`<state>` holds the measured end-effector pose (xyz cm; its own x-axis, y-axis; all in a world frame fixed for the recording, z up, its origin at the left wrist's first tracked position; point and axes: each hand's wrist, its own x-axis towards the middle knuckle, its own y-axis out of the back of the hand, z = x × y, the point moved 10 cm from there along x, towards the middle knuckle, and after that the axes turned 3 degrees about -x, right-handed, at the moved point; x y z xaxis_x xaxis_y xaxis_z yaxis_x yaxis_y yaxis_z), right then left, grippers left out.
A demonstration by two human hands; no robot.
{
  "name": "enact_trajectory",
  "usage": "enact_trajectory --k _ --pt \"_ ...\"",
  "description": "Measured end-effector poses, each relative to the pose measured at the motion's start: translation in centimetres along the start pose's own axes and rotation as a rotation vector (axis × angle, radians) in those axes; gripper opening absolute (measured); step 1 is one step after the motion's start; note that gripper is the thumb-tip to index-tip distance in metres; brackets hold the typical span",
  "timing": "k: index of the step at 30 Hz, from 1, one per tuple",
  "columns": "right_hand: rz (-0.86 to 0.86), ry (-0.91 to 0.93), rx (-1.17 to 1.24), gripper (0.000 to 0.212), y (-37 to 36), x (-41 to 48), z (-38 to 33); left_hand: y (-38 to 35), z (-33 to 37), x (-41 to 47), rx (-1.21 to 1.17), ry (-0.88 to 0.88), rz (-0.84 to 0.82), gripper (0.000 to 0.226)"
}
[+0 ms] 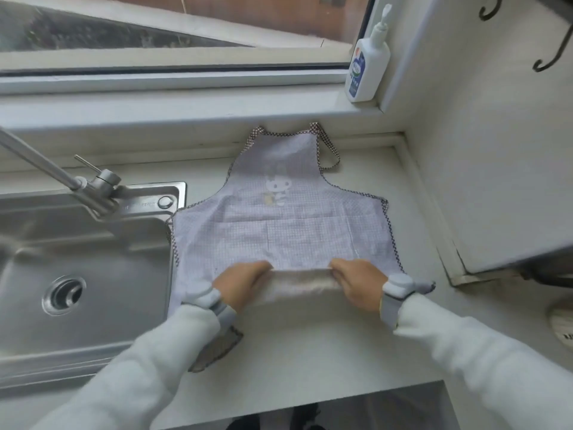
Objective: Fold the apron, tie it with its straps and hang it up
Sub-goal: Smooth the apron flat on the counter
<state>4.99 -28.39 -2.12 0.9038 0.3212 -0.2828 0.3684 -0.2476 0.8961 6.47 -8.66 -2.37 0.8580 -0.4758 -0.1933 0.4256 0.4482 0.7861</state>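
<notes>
While the lilac checked apron (294, 218) is spread flat on the white surface (310, 342), just right of the steel sink (93, 259) with its bib at the far side, its near hem is gripped by both hands. The left hand (245, 283) and the right hand (359, 283) are set apart on a turned-over band of cloth, fingers curled over its far edge and knuckles up; the fingertips are hidden by the fold. The neck loop (330, 150) is seen lying off the far right of the bib. The near left corner is covered by the left sleeve (161, 352), beneath which a dark checked piece (217, 349) is shown; whether strap or trim cannot be told. The pump bottle (367, 66) label is too blurred to be read, and the wall hooks (548, 54) are cut off at the top.
</notes>
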Motion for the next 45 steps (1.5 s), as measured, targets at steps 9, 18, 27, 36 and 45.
enact_trajectory --k 9,18,27,36,45 --pt "0.226 -0.052 -0.285 0.05 2.1 6.3 0.6 1.9 0.5 4.0 0.351 -0.176 0.127 0.038" --pt "0.128 0.232 -0.126 0.02 -4.1 1.8 1.5 -3.8 -4.0 -4.0 0.432 -0.214 -0.218 0.081" --pt "0.236 0.031 -0.044 0.04 4.0 3.8 3.2 1.7 -1.9 -3.9 0.153 -0.395 0.099 0.011" --pt "0.231 -0.256 -0.173 0.063 4.4 7.1 5.8 5.9 -13.3 -1.3 -0.29 0.789 0.4 0.026" --pt "0.08 -0.362 0.059 0.034 0.3 2.3 12.8 3.0 -13.3 -4.2 -0.174 0.673 0.152 0.048"
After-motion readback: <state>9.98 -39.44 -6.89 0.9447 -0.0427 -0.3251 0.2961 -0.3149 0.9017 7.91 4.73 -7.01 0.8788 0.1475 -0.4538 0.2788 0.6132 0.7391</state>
